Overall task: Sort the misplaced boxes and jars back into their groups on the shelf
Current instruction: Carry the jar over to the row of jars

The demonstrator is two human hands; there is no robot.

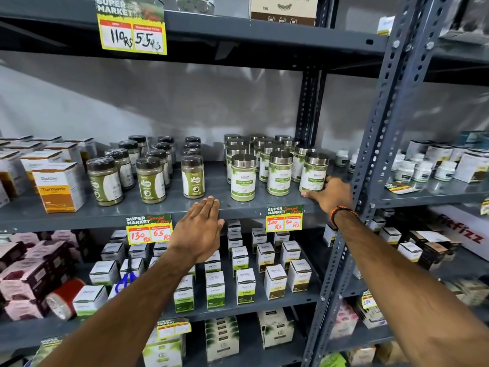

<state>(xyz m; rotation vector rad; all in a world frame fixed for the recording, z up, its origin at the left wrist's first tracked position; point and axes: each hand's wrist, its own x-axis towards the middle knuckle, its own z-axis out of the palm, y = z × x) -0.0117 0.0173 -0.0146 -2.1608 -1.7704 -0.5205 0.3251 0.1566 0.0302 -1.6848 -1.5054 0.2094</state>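
On the middle shelf (185, 207) stand three groups: white and orange Turmeric boxes (59, 188) at the left, dark-lidded green jars (150, 178) in the middle, and steel-lidded Moringa jars (243, 178) to the right. My right hand (329, 193) is wrapped around the rightmost front Moringa jar (313, 172), which stands upright on the shelf. My left hand (199, 229) hovers flat and open at the shelf's front edge, below the dark-lidded jars and holding nothing.
A grey slotted upright (370, 181) stands just right of my right hand. Small white jars (420, 170) sit on the neighbouring shelf. The shelf below holds several small white boxes (244, 284), pink packs (29, 274) and a red roll (64, 298). Price tags (284, 218) hang from the shelf edges.
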